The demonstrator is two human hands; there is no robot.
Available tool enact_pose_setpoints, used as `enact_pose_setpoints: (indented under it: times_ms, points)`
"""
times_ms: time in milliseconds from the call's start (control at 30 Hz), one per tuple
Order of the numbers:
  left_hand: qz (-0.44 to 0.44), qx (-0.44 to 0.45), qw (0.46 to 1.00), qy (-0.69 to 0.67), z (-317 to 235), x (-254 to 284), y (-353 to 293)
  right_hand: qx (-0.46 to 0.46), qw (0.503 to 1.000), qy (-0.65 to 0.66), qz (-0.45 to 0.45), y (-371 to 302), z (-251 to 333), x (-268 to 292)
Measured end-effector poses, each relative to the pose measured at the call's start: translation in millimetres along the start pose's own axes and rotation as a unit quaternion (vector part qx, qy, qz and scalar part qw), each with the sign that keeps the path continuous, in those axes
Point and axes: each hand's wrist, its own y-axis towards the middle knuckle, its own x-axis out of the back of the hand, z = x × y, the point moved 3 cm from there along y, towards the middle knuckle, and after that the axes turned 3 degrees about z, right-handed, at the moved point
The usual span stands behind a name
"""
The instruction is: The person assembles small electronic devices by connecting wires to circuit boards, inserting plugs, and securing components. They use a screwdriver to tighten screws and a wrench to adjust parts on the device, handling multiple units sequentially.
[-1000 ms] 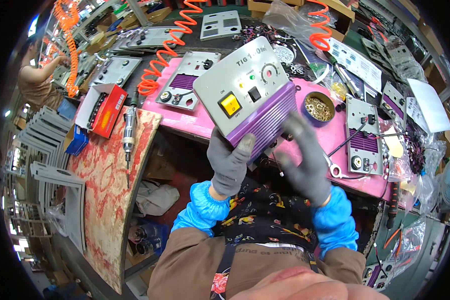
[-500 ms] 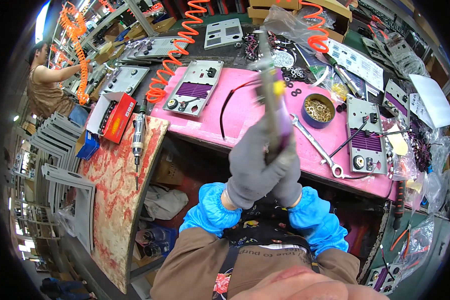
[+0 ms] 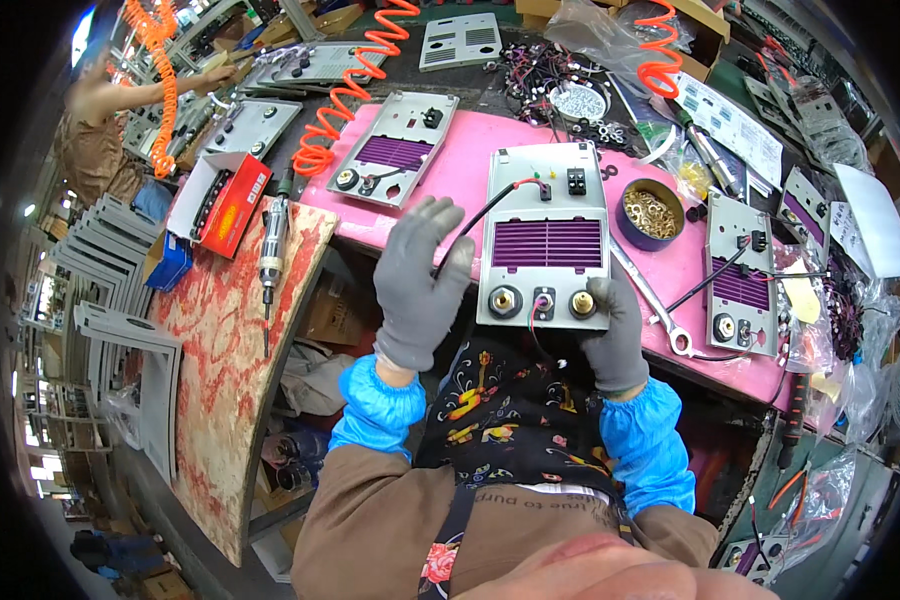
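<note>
On the pink workbench [image 3: 450, 190], seen from above by a head camera:

Main item: a grey metal front panel [image 3: 545, 235] with a purple vent grille, lying flat at the near edge of the bench, directly ahead of the person.

Right hand: the right hand [image 3: 615, 335], in a grey glove, grips the panel's lower right corner, thumb lying on its face beside the brass sockets.

Left hand: the left hand [image 3: 418, 285], also gloved in grey, is lifted just left of the panel with fingers spread and released, grasping nothing. A black wire [image 3: 480, 218] runs from the panel's face past its fingertips; whether they touch cannot be told.

Right of the panel: a silver spanner [image 3: 655, 305] lies just beside it, with a round tin of brass washers [image 3: 652, 212] near its top corner and a second grey panel [image 3: 740, 275] beyond.

Left of the panel: a third panel [image 3: 395, 150] farther back, an orange coiled hose [image 3: 345, 90], and an electric screwdriver [image 3: 271, 245] on a red-stained board [image 3: 220, 370].

Far left: another person [image 3: 95, 130] works at a separate bench.
</note>
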Motion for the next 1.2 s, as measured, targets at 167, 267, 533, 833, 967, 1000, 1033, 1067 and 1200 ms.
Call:
enact_pose_setpoints:
  times_ms: [167, 267, 533, 833, 967, 1000, 1033, 1067, 1200]
  points:
    - [0.022, 0.019, 1.0, -0.005, 13.5, 6.9, 14.2, 0.002, 1.0, -0.007, -0.021, 17.0, -19.0, -2.4]
    - [0.044, 0.016, 0.999, -0.009, 27.4, -7.3, 34.6, 0.049, 0.969, -0.231, -0.073, 26.9, -13.8, 9.2]
    - [0.167, 0.131, 0.96, -0.183, 108.3, -96.8, 54.7, 0.16, 0.73, -0.641, -0.175, 24.8, 11.4, 12.1]
    - [0.123, 0.187, 0.922, -0.315, 113.5, -137.4, 43.3, 0.227, 0.62, -0.691, -0.295, -95.7, 147.9, 84.3]
    - [0.139, 0.19, 0.923, -0.305, 97.3, -130.2, 43.7, 0.214, 0.567, -0.703, -0.372, -155.4, 229.0, 139.4]
    - [0.141, 0.185, 0.93, -0.285, 93.8, -128.9, 44.5, 0.152, 0.581, -0.717, -0.354, -166.4, 237.7, 143.4]
    - [0.132, 0.188, 0.922, -0.312, 101.9, -133.5, 43.1, 0.108, 0.629, -0.703, -0.314, -171.2, 232.4, 151.2]
    - [0.135, 0.188, 0.922, -0.311, 109.5, -138.3, 42.3, 0.062, 0.673, -0.686, -0.27, -171.9, 223.3, 159.7]
    - [0.121, 0.196, 0.917, -0.324, 125.5, -145.6, 45.4, -0.086, 0.48, -0.818, -0.304, -141.5, 203.1, 187.3]
